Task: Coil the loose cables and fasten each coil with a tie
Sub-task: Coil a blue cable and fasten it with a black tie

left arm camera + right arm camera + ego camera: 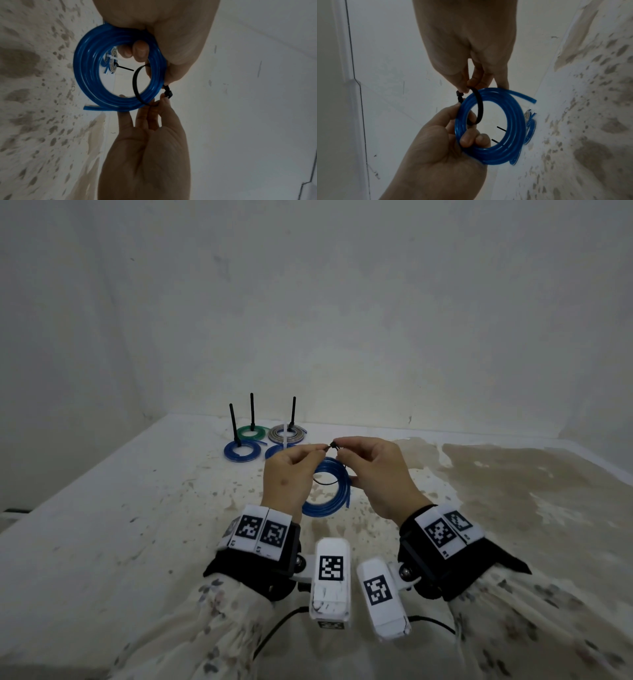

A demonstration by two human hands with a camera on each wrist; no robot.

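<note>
A coil of blue cable is held up above the table between both hands. A black zip tie loops loosely round one side of the coil. My left hand pinches the tie by its head between thumb and forefinger. My right hand has its lower fingers curled through the coil, and its thumb and forefinger pinch the tie's other end at the head. The tie's loop is still wide.
At the back of the stained white table lie tied coils: a blue one, a green one, a grey one, and another blue one partly behind my left hand. Black tie tails stand up from them. A wall rises behind.
</note>
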